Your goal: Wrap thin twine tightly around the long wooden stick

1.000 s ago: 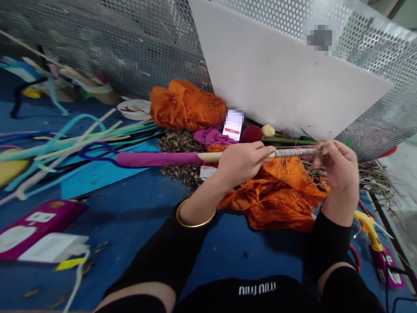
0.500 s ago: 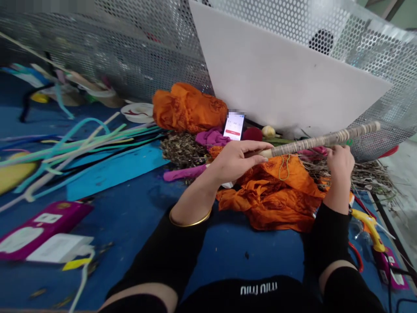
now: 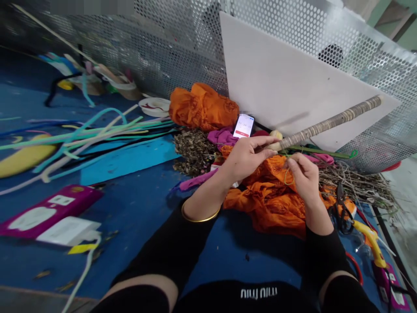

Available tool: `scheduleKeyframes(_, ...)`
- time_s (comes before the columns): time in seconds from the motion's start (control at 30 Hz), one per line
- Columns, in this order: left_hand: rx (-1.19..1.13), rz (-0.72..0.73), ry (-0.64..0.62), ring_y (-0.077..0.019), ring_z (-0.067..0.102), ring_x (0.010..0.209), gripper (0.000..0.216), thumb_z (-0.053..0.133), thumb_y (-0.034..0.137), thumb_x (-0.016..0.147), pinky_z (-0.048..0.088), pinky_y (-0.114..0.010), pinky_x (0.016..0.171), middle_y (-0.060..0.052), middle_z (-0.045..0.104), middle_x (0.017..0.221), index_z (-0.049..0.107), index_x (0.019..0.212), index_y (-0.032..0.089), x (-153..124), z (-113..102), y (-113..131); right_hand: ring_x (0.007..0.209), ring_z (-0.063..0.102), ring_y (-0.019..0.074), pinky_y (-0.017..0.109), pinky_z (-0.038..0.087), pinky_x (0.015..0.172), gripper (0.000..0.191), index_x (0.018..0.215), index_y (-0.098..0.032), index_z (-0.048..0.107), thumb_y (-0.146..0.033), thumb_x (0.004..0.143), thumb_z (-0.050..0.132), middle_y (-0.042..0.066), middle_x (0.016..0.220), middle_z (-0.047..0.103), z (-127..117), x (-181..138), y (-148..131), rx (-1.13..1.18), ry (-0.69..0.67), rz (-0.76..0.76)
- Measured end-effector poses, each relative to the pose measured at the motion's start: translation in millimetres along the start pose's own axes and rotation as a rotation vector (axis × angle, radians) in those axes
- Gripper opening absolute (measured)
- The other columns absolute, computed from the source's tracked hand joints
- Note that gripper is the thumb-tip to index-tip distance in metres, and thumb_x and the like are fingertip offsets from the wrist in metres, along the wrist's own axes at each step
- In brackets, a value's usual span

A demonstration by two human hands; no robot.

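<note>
My left hand (image 3: 247, 157) is closed round the pale lower end of a striped, bark-like stick (image 3: 335, 122), which slants up to the right with its far end in the air. Just right of that grip, my right hand (image 3: 304, 174) pinches a thin green thread (image 3: 286, 177) close under the stick. A loop of this thread hangs over the crumpled orange cloth (image 3: 273, 204) below both hands. Whether the thread goes round the stick is too fine to make out.
A white board (image 3: 280, 74) leans on a perforated metal screen behind. A phone (image 3: 243, 126), an orange bundle (image 3: 203, 106) and dried plants (image 3: 192, 148) lie near it. Coloured pipe cleaners (image 3: 94, 139) spread left. Scissors (image 3: 341, 208) and a yellow glue gun (image 3: 371, 239) lie right.
My right hand has moved left, from beneath the stick's far part to beside my left hand. The stick's far end is tilted higher. The scissors on the right have come into sight.
</note>
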State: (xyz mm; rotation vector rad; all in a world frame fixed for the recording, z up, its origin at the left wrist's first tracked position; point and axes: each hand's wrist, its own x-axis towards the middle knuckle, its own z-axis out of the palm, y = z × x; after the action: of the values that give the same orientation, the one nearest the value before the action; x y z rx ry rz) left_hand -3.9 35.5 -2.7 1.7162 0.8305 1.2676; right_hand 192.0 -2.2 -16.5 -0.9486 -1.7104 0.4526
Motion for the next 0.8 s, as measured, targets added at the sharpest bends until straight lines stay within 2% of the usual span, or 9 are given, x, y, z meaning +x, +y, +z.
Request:
scheduleKeyframes(0.07, -0.022, 0.001, 0.004, -0.0244, 0.076, 0.108, 0.040, 0.075, 0.030, 0.087, 0.058, -0.035, 0.103, -0.010, 0.081, 0.115, 0.080, 0.123, 0.013, 2, 2, -4, 0.094, 0.068, 0.0186, 0.036, 0.055, 0.088, 0.028, 0.076, -0.023, 0.069, -0.036, 0.100, 0.063, 0.003, 0.088, 0.067, 1, -3, -3, 0.006, 0.150, -0.138)
scheduleKeyframes(0.13, -0.039, 0.014, -0.004, -0.0245, 0.075, 0.110, 0.039, 0.075, 0.030, 0.087, 0.058, -0.035, 0.104, -0.010, 0.081, 0.117, 0.080, 0.121, 0.013, 3, 7, -8, 0.108, 0.069, 0.0222, 0.043, 0.055, 0.099, 0.027, 0.079, -0.024, 0.068, -0.037, 0.101, 0.060, 0.005, 0.097, 0.067, 5, -3, -4, 0.147, 0.208, -0.255)
scheduleKeyframes(0.17, -0.043, 0.023, -0.015, -0.0243, 0.075, 0.109, 0.037, 0.075, 0.030, 0.087, 0.058, -0.035, 0.103, -0.011, 0.081, 0.118, 0.080, 0.119, 0.012, 3, 9, -10, 0.103, 0.070, 0.0224, 0.045, 0.056, 0.098, 0.028, 0.079, -0.025, 0.066, -0.039, 0.102, 0.058, 0.004, 0.093, 0.067, 8, -3, -3, 0.240, 0.204, -0.283)
scheduleKeyframes(0.23, -0.018, 0.041, -0.054, -0.0236, 0.075, 0.106, 0.034, 0.072, 0.030, 0.089, 0.058, -0.034, 0.100, -0.010, 0.081, 0.115, 0.080, 0.116, 0.012, 3, 16, -12, 0.076, 0.068, 0.0192, 0.044, 0.059, 0.085, 0.032, 0.077, -0.025, 0.060, -0.044, 0.102, 0.055, 0.000, 0.073, 0.060, 15, -2, -2, 0.389, 0.176, -0.277)
scheduleKeyframes(0.27, 0.013, 0.051, -0.073, -0.0230, 0.075, 0.104, 0.032, 0.070, 0.030, 0.090, 0.058, -0.033, 0.097, -0.009, 0.082, 0.113, 0.080, 0.115, 0.013, 3, 18, -13, 0.062, 0.061, 0.0163, 0.041, 0.057, 0.076, 0.034, 0.075, -0.025, 0.058, -0.046, 0.102, 0.055, -0.003, 0.064, 0.053, 18, -3, -2, 0.432, 0.167, -0.251)
scheduleKeyframes(0.33, 0.110, 0.075, -0.078, -0.0217, 0.075, 0.100, 0.029, 0.067, 0.028, 0.092, 0.057, -0.031, 0.092, -0.007, 0.082, 0.109, 0.079, 0.114, 0.015, 2, 23, -14, 0.050, 0.047, 0.0118, 0.033, 0.049, 0.063, 0.037, 0.072, -0.024, 0.056, -0.046, 0.101, 0.059, -0.006, 0.056, 0.043, 20, -5, -3, 0.460, 0.197, -0.176)
scheduleKeyframes(0.47, 0.330, 0.150, -0.021, -0.0196, 0.072, 0.093, 0.027, 0.065, 0.031, 0.097, 0.053, -0.028, 0.083, -0.006, 0.080, 0.106, 0.078, 0.116, 0.018, -2, 31, -15, 0.059, 0.047, 0.0099, 0.028, 0.038, 0.059, 0.033, 0.072, -0.021, 0.061, -0.037, 0.100, 0.064, -0.004, 0.064, 0.052, 18, -16, -15, 0.323, 0.289, -0.066)
scheduleKeyframes(0.63, 0.473, 0.205, 0.003, -0.0165, 0.068, 0.082, 0.031, 0.059, 0.037, 0.102, 0.048, -0.025, 0.072, -0.004, 0.077, 0.096, 0.078, 0.121, 0.021, -10, 37, -15, 0.060, 0.049, 0.0099, 0.028, 0.040, 0.058, 0.030, 0.076, -0.022, 0.061, -0.032, 0.104, 0.058, -0.004, 0.067, 0.056, 18, -28, -34, 0.102, 0.291, -0.091)
scheduleKeyframes(0.8, 0.447, 0.210, -0.017, -0.0159, 0.067, 0.080, 0.031, 0.060, 0.036, 0.101, 0.050, -0.025, 0.073, -0.002, 0.075, 0.091, 0.078, 0.123, 0.022, -11, 39, -16, 0.063, 0.049, 0.0091, 0.027, 0.041, 0.059, 0.028, 0.077, -0.022, 0.059, -0.027, 0.105, 0.055, -0.004, 0.069, 0.054, 26, -35, -42, 0.051, 0.287, -0.164)
